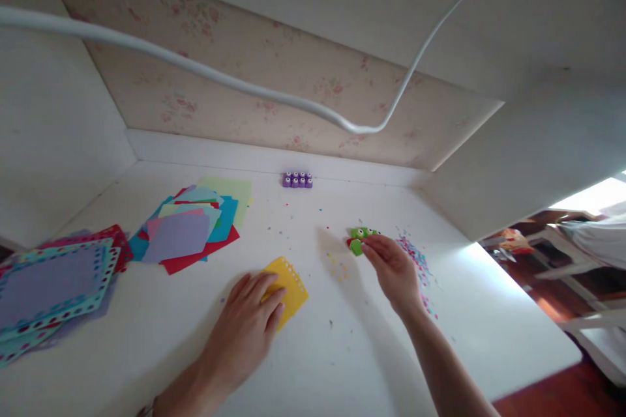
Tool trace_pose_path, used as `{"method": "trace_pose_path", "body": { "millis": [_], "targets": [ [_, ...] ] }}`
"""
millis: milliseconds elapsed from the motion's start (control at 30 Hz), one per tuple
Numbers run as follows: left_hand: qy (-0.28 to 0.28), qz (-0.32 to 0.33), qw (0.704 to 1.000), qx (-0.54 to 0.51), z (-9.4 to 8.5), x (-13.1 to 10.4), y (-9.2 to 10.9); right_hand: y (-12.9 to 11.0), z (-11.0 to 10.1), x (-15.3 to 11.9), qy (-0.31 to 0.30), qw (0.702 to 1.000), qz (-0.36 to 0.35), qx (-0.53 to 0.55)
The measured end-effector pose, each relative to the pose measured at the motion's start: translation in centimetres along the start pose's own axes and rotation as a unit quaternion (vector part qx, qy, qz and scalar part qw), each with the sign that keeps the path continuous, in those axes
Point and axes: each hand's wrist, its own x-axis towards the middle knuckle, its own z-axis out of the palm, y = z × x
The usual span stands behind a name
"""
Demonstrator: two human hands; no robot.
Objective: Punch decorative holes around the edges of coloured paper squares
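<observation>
My left hand [249,313] lies on a small yellow sheet of paper [292,290], its fingers stretched out and pressing it to the white table. A row of punched holes runs along the sheet's upper right edge. My right hand [394,267] is closed in a pinch on a small green craft punch [355,247] with a bit of red at its side. Just behind it stands a group of green punches [364,232], partly hidden by the fingers. Loose yellow paper bits [337,267] are scattered between my hands.
Purple punches [297,180] stand in a block near the back wall. Loose coloured paper [180,234] is piled at the left, beside a stack of hole-edged sheets [53,287]. Confetti [418,264] lies right of my right hand. A white cable [235,83] hangs across the view.
</observation>
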Motion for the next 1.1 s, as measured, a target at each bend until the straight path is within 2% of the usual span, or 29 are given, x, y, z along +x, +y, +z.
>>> {"method": "trace_pose_path", "body": {
  "millis": [67, 167, 267, 500, 667, 800, 933, 1100],
  "targets": [
    [-0.001, -0.001, 1.000, -0.004, 0.0, 0.0, 0.0, -0.2, -1.3, 2.4, 0.001, 1.000, -0.013, -0.023],
    [-0.003, -0.001, 1.000, -0.008, 0.0, 0.0, 0.1, 0.6, -2.3, 5.7, -0.077, 0.987, -0.043, -0.133],
    [0.001, -0.006, 1.000, -0.009, -0.1, -0.1, 0.1, 1.7, -1.9, 7.8, -0.143, 0.966, -0.061, -0.206],
    [0.000, -0.009, 1.000, -0.015, -0.1, -0.1, 0.0, 2.0, -0.2, 9.1, -0.220, 0.906, -0.107, -0.345],
    [-0.014, -0.018, 0.999, -0.023, -0.2, 0.0, 0.1, 1.7, -0.5, 9.4, -0.242, 0.866, -0.127, -0.418],
    [-0.015, -0.025, 0.999, -0.024, -0.4, 0.1, 0.2, 1.2, -0.2, 9.5, -0.240, 0.850, -0.144, -0.445],
    [-0.005, -0.044, 0.999, 0.014, -0.5, 0.1, 0.1, 0.6, 2.0, 10.8, -0.223, 0.848, -0.164, -0.452],
    [-0.013, -0.112, 0.991, 0.068, -0.9, 0.2, -0.5, 1.5, 6.9, 13.7, -0.214, 0.854, -0.170, -0.443]
  ]
}}
